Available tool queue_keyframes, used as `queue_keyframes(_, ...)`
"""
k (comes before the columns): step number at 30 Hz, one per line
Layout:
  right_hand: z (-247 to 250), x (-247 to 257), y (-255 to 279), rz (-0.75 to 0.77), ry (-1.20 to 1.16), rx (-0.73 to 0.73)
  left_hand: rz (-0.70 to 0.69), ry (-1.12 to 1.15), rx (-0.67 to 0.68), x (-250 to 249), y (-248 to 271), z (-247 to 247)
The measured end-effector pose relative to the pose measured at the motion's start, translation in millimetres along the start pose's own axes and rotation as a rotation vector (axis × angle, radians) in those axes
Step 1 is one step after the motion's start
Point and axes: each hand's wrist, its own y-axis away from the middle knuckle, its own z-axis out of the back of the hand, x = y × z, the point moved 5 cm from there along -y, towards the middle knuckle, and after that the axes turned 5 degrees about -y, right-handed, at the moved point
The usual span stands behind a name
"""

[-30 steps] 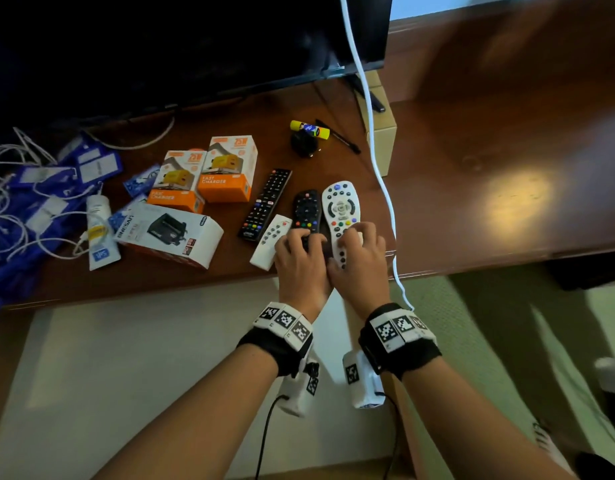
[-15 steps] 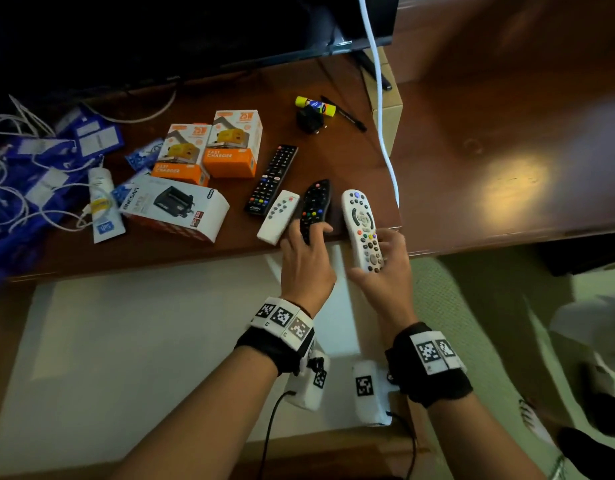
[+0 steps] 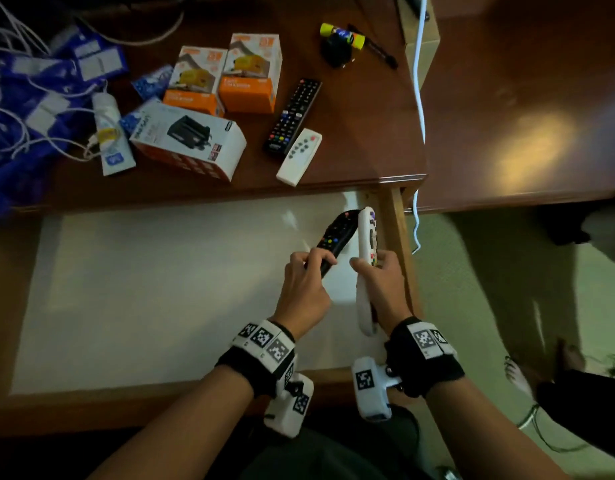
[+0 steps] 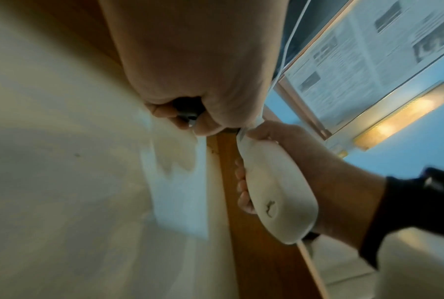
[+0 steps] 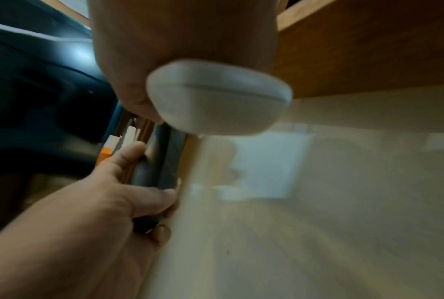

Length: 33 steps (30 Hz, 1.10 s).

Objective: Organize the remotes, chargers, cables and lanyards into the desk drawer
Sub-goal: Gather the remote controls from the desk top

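Observation:
My left hand (image 3: 307,271) grips a black remote (image 3: 335,237) over the right end of the open drawer (image 3: 160,299). Beside it my right hand (image 3: 378,271) grips a white remote (image 3: 366,237), turned on edge close to the drawer's right wall (image 3: 401,251). The left wrist view shows the white remote's back (image 4: 274,194) in the right hand; the right wrist view shows its end (image 5: 218,97) and the black remote (image 5: 157,168) in the left hand. A long black remote (image 3: 294,116) and a small white remote (image 3: 299,155) lie on the desk.
Two orange charger boxes (image 3: 226,77) and a white charger box (image 3: 188,140) stand on the desk. Blue lanyards and white cables (image 3: 32,98) are piled at the left. A white cable (image 3: 420,98) hangs past the desk's right corner. A glue stick (image 3: 340,36) lies at the back.
Both hands lifted their remotes off the desk edge and brought them down over the drawer's right end. The white remote is now turned on its edge.

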Motion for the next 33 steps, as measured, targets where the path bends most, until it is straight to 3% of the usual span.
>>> queue_keyframes(8,-19.3,-22.2,-21.4,-0.258,0.402,-0.005,0.043,-0.180,0.058,29.0,-14.8,-23.4)
queue_keyframes(12,-21.2,-28.9,-24.2,-0.297,0.567,-0.020,0.005,-0.238,0.073,36.0,-16.1,-32.4)
queue_keyframes(16,-18.4,-32.1,-22.5,-0.332,0.670,-0.018,0.056,-0.296,0.142,43.0,-16.7,-43.0)
queue_keyframes(19,-22.2,-28.2,-18.8,-0.264,0.709,-0.029,0.068,-0.333,0.173,45.0,-15.3,-48.3)
queue_keyframes(23,-30.7,-3.0,-17.4,0.001,0.894,-0.079,0.043,-0.410,0.195,43.5,-17.5,-49.3)
queue_keyframes(26,-41.0,11.1,-20.7,0.171,1.088,0.064,0.033,-0.367,0.241,38.1,-23.9,-47.5)
queue_keyframes(29,-46.2,8.6,-26.8,0.220,1.250,0.242,0.045,-0.336,0.289,33.1,-33.8,-43.9)
queue_keyframes(33,-43.6,6.2,-27.5,0.276,1.329,0.282,0.036,-0.408,0.234,27.7,-50.6,-33.0)
